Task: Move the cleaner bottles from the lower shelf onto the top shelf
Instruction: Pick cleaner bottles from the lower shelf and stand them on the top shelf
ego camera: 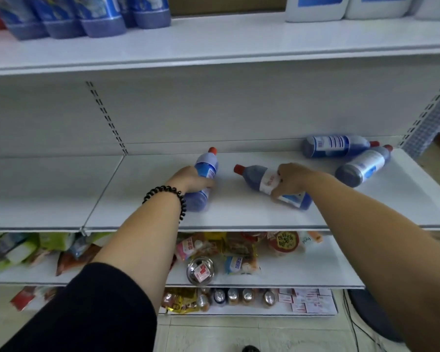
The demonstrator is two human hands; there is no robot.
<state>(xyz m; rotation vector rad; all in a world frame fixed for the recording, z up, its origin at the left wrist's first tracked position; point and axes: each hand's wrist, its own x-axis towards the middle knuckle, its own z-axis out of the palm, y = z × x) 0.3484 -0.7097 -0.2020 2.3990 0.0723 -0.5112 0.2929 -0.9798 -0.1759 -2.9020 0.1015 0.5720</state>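
STORE AISLE: A person's left hand (192, 180) curls its fingers round the middle of a blue cleaner bottle (206, 166), whose red cap points toward 12 o'clock. The right hand (291, 180) closes fingers and thumb over a second bottle (255, 175), which lies on its side with its red cap toward 10 o'clock. Both bottles are near the middle of the white lower shelf (239, 214), a little apart from each other. It cannot be told whether either is lifted clear of the shelf.

A black beaded bracelet (163, 196) circles the left wrist, and a black sleeve (92, 313) covers that arm further back.

At 2 o'clock from the right hand, 2 more bottles lie on their sides at the back of the same shelf. The rear bottle (337, 146) runs along the back panel with its cap toward 3 o'clock. The front bottle (363, 165) is angled, its cap toward 1 o'clock and close against the rear one.

At 12 o'clock, the top shelf (214, 41) carries a row of blue bottles (87, 19) at its 11 o'clock end and white jugs (315, 8) at its 1 o'clock end. At 6 o'clock, a snack shelf (302, 273) holds mixed packets.
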